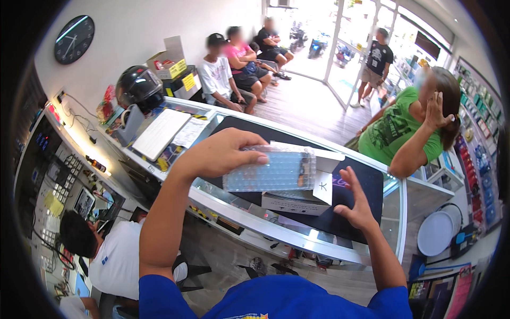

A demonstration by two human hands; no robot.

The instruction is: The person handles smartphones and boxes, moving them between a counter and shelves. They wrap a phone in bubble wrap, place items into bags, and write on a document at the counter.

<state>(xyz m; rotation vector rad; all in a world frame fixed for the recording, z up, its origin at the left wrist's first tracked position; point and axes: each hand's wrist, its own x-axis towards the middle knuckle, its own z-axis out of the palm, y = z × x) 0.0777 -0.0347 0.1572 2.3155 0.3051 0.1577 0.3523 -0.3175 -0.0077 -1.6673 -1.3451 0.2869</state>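
Observation:
My left hand [235, 153] grips a flat bluish rectangular piece in clear bubble wrap [271, 170] by its upper left part. The wrapped piece is held over an open white cardboard box [297, 202], whose flaps stand up and whose side bears printed writing. The wrap covers part of the box's opening, so its contents are mostly hidden. To the right of the box, my right hand [356, 201] hovers with fingers apart and nothing in it. Beneath the box lies a dark counter mat [362, 187] on a glass display counter [392, 223].
A spiral notebook [161, 133], a tape dispenser [130, 125] and a black helmet [137, 87] occupy the counter's left end. A person in green [402, 123] leans on its right corner. At lower left, a person in white [115, 259] sits at a workbench. Several people sit along the wall.

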